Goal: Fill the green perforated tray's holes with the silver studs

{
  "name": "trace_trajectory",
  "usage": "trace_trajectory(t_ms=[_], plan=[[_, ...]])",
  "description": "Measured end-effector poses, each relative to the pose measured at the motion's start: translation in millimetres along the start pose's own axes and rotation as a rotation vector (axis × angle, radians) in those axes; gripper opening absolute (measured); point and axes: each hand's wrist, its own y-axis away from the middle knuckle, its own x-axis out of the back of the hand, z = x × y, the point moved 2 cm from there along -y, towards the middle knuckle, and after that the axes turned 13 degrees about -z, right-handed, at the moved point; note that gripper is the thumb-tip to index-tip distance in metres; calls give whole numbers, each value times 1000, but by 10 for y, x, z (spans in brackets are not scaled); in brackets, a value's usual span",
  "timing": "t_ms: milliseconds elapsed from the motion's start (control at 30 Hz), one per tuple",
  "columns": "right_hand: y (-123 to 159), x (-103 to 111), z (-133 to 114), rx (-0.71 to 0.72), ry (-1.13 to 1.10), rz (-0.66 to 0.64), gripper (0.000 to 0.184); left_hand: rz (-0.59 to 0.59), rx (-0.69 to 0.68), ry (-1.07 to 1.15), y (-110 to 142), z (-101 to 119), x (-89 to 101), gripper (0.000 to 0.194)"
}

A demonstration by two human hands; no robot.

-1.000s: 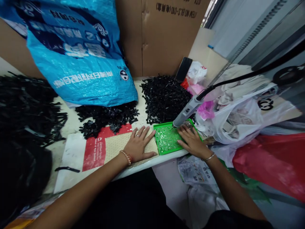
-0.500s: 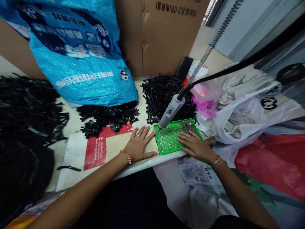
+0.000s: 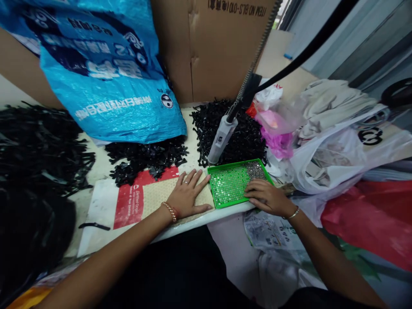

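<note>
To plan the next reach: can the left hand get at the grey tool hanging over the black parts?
Probably yes. The left hand lies flat just short of the grey tool, whose tip hangs by the green tray. Nothing stands between them; the black parts lie only beneath it.

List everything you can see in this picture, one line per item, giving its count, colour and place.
Woven plastic sack: one, blue, upper left, against the cardboard.
Cardboard panel: one, brown, behind the table.
Heaps of plastic pieces: three, black, across the table.
Perforated plastic tray: one, green, at the table's front edge.
Corded handheld tool: one, grey, above the tray's far corner.
Plastic bag: one, white, right of the table.
Left hand: one, flat on a beige mat.
Right hand: one, on the tray's near edge.
</note>
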Motion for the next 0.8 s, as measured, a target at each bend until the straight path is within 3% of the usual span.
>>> trace_trajectory(t_ms=[167, 267, 433, 633, 800], plan=[[174, 93, 174, -53, 44, 47, 20, 17, -2, 9, -1, 0, 3, 97], [114, 82, 132, -23, -36, 88, 22, 12, 0, 8, -4, -1, 1, 98], [-25, 29, 33, 39, -87, 21, 20, 1, 5, 4, -1, -1, -1, 98], [179, 92, 257, -38, -31, 88, 20, 15, -1, 22, -5, -17, -25, 97], [113, 14, 139, -29, -55, 83, 24, 12, -4, 30, -10, -16, -19, 98]])
